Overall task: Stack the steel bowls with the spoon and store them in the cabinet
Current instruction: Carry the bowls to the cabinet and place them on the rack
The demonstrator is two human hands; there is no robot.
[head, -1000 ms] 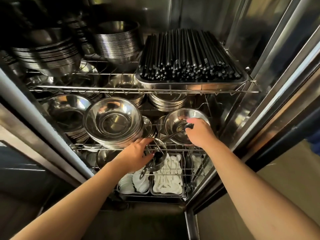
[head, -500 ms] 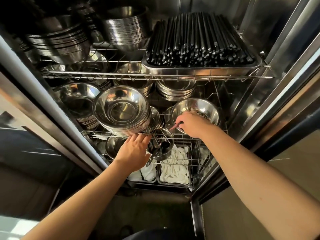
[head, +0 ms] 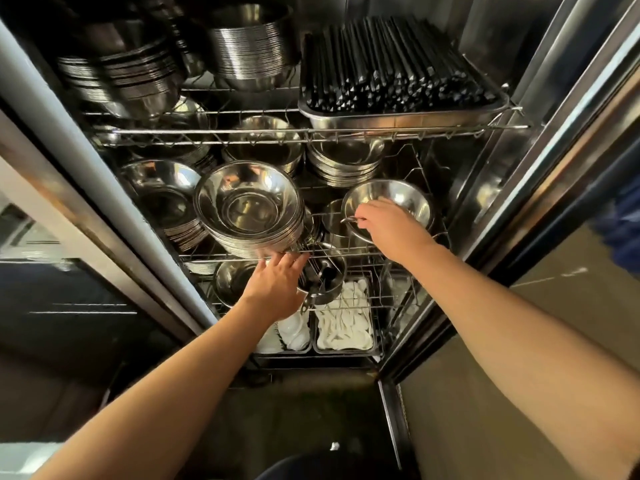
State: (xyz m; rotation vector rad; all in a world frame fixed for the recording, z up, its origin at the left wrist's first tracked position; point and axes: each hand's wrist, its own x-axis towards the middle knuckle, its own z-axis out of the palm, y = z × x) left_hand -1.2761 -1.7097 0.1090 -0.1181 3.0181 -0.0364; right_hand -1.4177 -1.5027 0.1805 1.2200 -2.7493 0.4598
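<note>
Inside the open cabinet, my left hand (head: 277, 287) grips the left rim of a small steel bowl (head: 329, 282) just below the middle wire shelf (head: 346, 253). A dark-handled spoon (head: 313, 292) lies in that bowl with its handle poking out toward me. Further right, my right hand (head: 389, 225) curls over the front rim of a steel bowl (head: 391, 197) on the middle shelf. A thin curved metal edge shows at its fingertips. A tall stack of wide steel bowls (head: 247, 206) stands between my hands.
More bowl stacks (head: 159, 188) fill the left and back of the shelves. A steel tray of black chopsticks (head: 394, 69) sits on the top shelf at right. White spoons lie in trays (head: 344, 329) on the bottom shelf. The cabinet door frame (head: 540, 161) is close on the right.
My right hand has drawn back from inside the bowl to its front rim. My left hand stays on the small bowl. The view has tilted down slightly.
</note>
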